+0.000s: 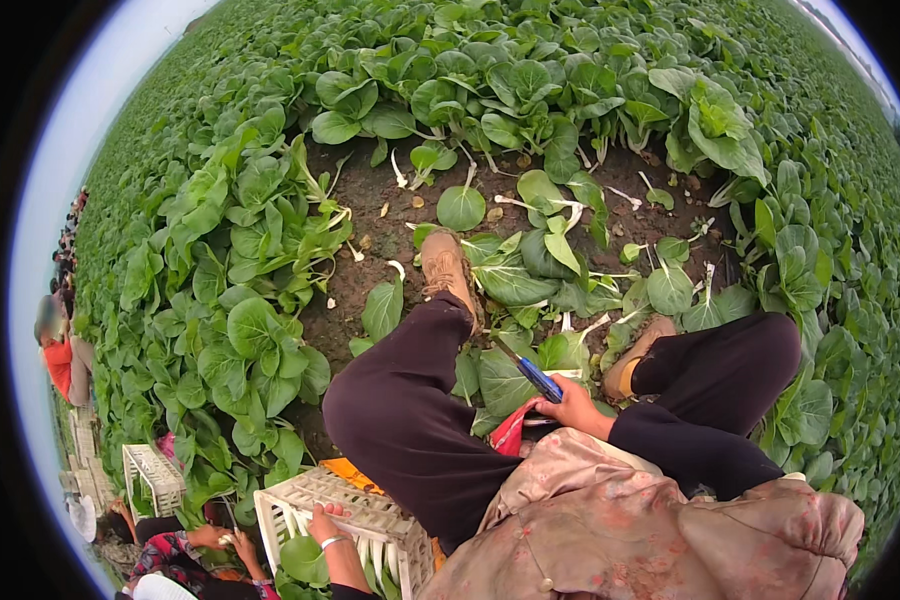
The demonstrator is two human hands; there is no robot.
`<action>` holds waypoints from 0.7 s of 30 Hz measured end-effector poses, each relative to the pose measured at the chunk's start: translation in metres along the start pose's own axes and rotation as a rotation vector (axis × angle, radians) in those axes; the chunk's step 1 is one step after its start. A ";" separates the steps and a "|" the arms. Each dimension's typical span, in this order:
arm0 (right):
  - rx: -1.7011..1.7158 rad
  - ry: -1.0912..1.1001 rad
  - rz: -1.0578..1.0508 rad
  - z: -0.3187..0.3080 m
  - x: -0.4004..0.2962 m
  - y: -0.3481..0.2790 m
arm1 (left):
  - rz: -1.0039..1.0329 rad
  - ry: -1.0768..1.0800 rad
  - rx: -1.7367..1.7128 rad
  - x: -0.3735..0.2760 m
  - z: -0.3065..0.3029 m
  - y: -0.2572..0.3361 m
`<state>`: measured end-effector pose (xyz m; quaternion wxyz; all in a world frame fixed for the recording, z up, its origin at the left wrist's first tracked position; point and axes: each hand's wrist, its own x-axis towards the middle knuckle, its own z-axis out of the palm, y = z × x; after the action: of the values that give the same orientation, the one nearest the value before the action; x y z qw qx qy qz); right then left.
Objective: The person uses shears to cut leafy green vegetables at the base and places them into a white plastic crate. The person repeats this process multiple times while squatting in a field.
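Near the lap, my right hand [572, 407] is closed around the blue handle of a knife [538, 379], its dark blade pointing up and left over leafy greens. Below that hand a bit of red cloth [511, 432] shows. At the lower left my left hand [332, 525], a white band at its wrist, rests at the rim of a cream plastic crate [409, 520]; how its fingers hold the rim is not clear. Leafy greens with white stalks stand in the crate. Cut leaves [506, 281] lie on the soil by my brown shoes.
Rows of leafy green plants [255, 330] surround the patch of bare soil [375, 180]. Co-workers' hands [229, 538] handle pale stalks at the lower left, near another crate [152, 476]. A person in an orange-red top [58, 367] sits at the far left.
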<state>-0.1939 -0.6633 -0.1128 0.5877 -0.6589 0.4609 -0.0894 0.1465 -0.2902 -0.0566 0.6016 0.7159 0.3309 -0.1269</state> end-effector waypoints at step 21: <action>0.344 -0.104 0.700 -0.089 0.072 -0.055 | 0.152 0.494 0.763 -0.010 0.018 0.004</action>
<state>-0.1853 -0.7824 -0.0700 0.7070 -0.3576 0.6057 0.0738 0.1450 -0.3109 -0.0519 0.2058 0.9172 0.3405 -0.0209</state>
